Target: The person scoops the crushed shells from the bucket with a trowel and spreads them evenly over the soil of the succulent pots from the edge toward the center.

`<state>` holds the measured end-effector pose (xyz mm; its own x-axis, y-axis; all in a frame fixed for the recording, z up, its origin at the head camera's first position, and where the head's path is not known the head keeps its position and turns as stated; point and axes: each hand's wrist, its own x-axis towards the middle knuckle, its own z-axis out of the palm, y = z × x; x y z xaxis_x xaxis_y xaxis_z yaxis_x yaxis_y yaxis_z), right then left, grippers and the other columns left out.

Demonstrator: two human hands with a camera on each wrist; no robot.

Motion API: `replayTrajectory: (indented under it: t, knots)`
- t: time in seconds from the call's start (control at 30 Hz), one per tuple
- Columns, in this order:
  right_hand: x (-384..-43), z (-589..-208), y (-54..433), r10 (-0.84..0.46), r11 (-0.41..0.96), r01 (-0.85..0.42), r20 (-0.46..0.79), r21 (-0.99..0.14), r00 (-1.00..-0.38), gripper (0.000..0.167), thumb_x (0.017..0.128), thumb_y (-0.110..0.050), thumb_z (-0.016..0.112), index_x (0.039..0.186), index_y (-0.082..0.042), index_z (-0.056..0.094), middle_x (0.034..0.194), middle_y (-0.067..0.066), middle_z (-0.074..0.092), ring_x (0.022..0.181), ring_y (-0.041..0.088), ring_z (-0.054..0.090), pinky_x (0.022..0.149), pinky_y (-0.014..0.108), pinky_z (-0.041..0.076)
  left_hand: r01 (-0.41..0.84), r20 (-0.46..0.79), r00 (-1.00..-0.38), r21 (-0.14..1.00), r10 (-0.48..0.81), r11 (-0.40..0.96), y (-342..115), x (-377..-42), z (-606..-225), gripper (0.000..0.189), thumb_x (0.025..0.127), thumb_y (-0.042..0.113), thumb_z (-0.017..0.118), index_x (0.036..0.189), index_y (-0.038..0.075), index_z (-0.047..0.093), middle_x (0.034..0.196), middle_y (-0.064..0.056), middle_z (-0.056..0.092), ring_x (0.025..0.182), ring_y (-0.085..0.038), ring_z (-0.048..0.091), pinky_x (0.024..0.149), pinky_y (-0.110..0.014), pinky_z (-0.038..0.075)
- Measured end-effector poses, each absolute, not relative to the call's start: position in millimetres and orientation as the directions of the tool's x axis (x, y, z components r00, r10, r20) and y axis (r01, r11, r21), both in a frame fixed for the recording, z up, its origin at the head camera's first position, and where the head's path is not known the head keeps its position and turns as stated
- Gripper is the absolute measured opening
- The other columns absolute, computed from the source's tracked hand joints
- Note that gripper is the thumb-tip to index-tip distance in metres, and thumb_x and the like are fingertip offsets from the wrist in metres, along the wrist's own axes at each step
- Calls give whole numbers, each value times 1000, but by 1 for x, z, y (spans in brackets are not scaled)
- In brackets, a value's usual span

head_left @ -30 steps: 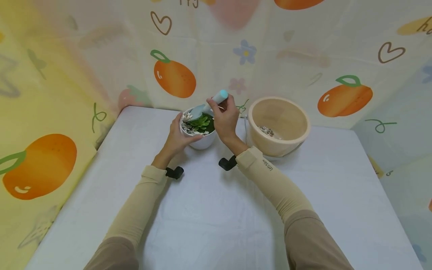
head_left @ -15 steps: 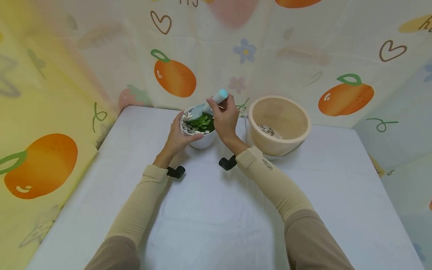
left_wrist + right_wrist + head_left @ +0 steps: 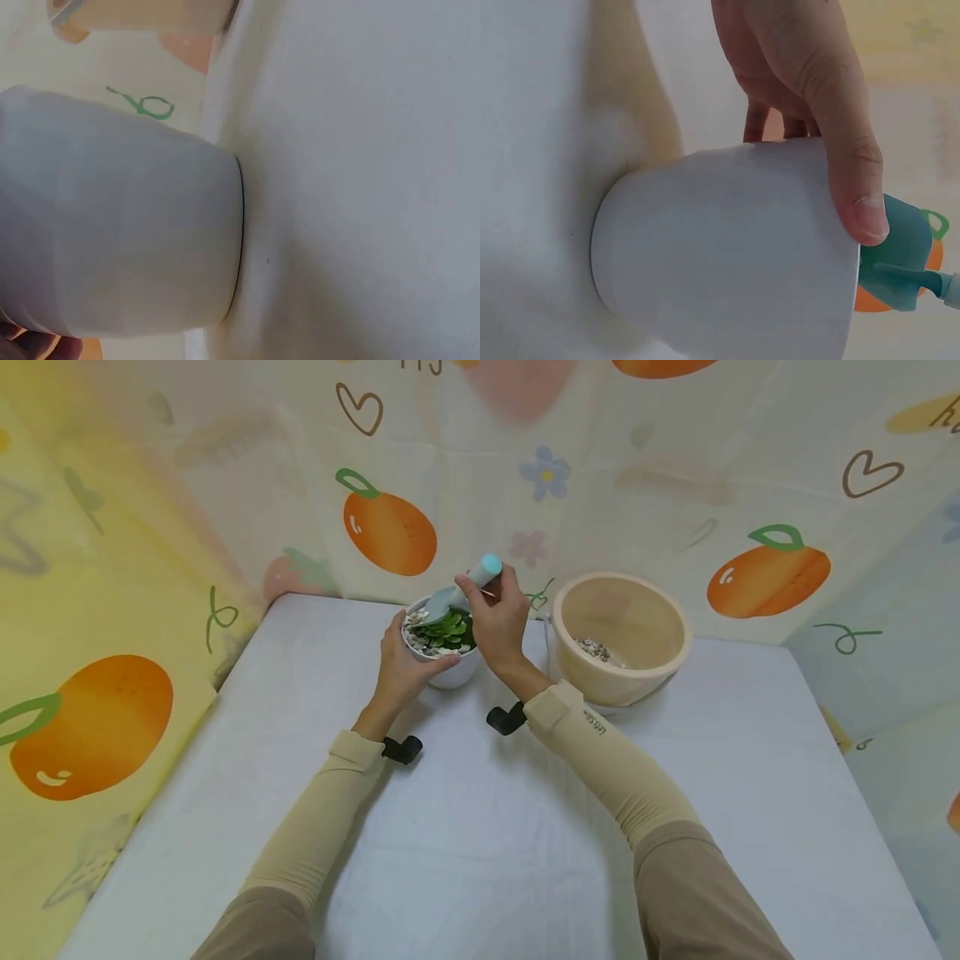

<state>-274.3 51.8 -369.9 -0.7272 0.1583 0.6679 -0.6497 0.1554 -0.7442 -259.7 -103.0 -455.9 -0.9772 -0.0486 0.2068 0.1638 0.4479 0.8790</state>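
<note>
A white flowerpot (image 3: 452, 675) stands near the table's back edge. Inside are a green leafy plant (image 3: 448, 632) and pale pebbles (image 3: 417, 642), mostly along its left and front. My left hand (image 3: 400, 667) holds the pot from the left, its thumb along the front rim; in the right wrist view that thumb (image 3: 855, 180) lies over the rim. My right hand (image 3: 500, 622) grips the handle of a small light-blue trowel (image 3: 441, 603). Its blade slants down over the pot's back left, beside the leaves. The left wrist view shows mostly the pot's smooth side (image 3: 127, 217).
Right of the pot stands a large cream bucket (image 3: 618, 687), with some small stones (image 3: 592, 649) at its bottom. A white cloth covers the table (image 3: 472, 843). A fruit-patterned curtain (image 3: 465, 502) hangs right behind it.
My left wrist and forearm have shifted a little to the right while the hand stays on the pot. The trowel handle has moved slightly left and up.
</note>
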Motion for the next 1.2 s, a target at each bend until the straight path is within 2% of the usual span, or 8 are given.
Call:
replayTrajectory:
  t: [0.37, 0.57, 0.7, 0.93, 1.2]
  knots:
    - [-275, -371, 50, 148, 180, -602, 626, -778, -765, 29, 88, -9, 71, 107, 9, 58, 96, 23, 69, 94, 30, 72, 85, 31, 58, 109, 68, -991, 910, 115, 399, -126, -271, -447, 113, 73, 38, 85, 156, 12, 13, 158, -13, 22, 144, -30, 24, 119, -54, 22]
    - [-274, -371, 50, 146, 185, -600, 625, -778, -767, 29, 88, -9, 71, 107, 8, 58, 96, 22, 69, 93, 29, 72, 84, 29, 58, 84, 17, -985, 913, 170, 400, -132, -277, -446, 115, 74, 40, 83, 157, 17, 7, 163, -9, 13, 148, -31, 19, 119, -55, 22]
    - [-274, -371, 50, 148, 188, -607, 634, -772, -759, 28, 89, -10, 70, 106, 8, 58, 95, 22, 69, 93, 28, 72, 84, 28, 58, 92, 28, -985, 920, 169, 381, -130, -276, -447, 115, 73, 39, 84, 157, 16, 8, 162, -11, 15, 147, -31, 20, 119, -54, 22]
    - [-262, -354, 48, 151, 194, -605, 633, -772, -759, 26, 88, 0, 68, 107, 13, 56, 96, 28, 66, 95, 36, 69, 86, 34, 58, 96, 43, -987, 930, 152, 356, -128, -276, -450, 113, 74, 35, 85, 156, 14, 11, 161, -11, 17, 147, -29, 20, 120, -53, 20]
    - [-251, -342, 45, 148, 205, -606, 636, -769, -757, 24, 88, 1, 67, 106, 14, 56, 96, 29, 65, 94, 37, 69, 86, 34, 58, 158, 144, -987, 902, 67, 401, -118, -268, -452, 109, 71, 36, 86, 153, 10, 20, 150, -15, 32, 137, -31, 32, 117, -53, 25]
